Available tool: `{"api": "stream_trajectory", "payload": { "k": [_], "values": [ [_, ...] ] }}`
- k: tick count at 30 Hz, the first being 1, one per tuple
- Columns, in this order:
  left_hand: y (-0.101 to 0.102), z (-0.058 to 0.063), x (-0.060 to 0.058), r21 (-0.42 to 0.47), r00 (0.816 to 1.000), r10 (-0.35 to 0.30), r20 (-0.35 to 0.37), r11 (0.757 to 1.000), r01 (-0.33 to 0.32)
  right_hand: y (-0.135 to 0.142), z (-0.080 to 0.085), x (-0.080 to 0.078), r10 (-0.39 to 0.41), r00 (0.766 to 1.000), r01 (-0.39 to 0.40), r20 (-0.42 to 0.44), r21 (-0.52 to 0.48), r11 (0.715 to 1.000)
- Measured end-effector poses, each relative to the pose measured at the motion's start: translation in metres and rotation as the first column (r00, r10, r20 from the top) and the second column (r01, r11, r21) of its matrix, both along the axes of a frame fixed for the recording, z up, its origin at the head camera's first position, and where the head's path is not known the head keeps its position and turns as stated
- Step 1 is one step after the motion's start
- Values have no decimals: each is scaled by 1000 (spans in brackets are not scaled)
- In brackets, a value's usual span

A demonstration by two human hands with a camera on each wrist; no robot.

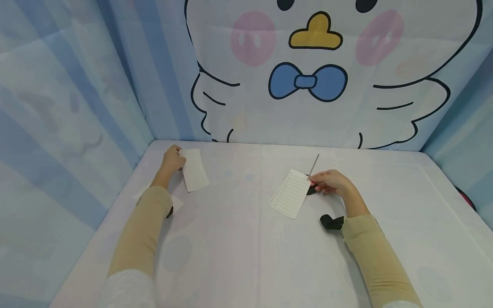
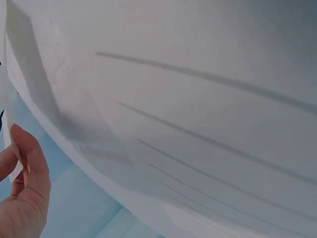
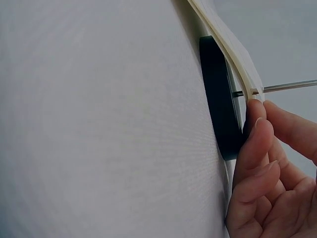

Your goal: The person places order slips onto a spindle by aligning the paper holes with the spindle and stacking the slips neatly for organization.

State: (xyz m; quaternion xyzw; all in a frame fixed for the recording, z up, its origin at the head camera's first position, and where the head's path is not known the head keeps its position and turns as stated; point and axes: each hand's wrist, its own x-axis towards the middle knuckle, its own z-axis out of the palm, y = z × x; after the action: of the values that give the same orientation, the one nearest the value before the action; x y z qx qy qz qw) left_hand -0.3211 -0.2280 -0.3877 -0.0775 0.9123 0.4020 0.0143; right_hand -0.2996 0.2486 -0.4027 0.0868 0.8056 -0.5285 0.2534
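At the far left of the table, my left hand (image 1: 173, 158) pinches a lined paper slip (image 1: 195, 170) along its upper left edge. That slip (image 2: 198, 124) fills much of the left wrist view, close to the lens. On the right, my right hand (image 1: 332, 180) grips the edge of several lined paper slips (image 1: 289, 194) between thumb and fingers. They are pierced by the thin metal rod of a bill spike (image 1: 313, 166), which stands tilted in the head view. Its round black base (image 3: 218, 104) is below the slips, partly hidden by them and the fingers.
More white paper (image 1: 177, 203) lies on the table under my left forearm. A black device (image 1: 331, 222) sits at the right cuff, and a dark piece (image 1: 170, 211) shows at the left one. A printed cloth backdrop (image 1: 246, 115) rises behind the white table (image 1: 231, 248).
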Motion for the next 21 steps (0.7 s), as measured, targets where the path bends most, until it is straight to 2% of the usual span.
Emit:
{"api": "stream_trajectory", "payload": {
  "k": [5,10,15,21],
  "values": [
    [7,3,-3,181,999,42,32,982,-47,0,0,0,1,1000,-1,-1,2,1000],
    [22,6,-4,299,997,39,70,953,-58,1,-1,0,1,1000,-1,-4,9,1000],
    [37,10,-8,359,995,9,96,932,-43,1,-1,0,-7,1000,7,-2,12,1000],
    [63,21,-7,402,991,-59,124,916,4,1,-1,1,-3,1000,3,-11,9,1000]
  ]
}}
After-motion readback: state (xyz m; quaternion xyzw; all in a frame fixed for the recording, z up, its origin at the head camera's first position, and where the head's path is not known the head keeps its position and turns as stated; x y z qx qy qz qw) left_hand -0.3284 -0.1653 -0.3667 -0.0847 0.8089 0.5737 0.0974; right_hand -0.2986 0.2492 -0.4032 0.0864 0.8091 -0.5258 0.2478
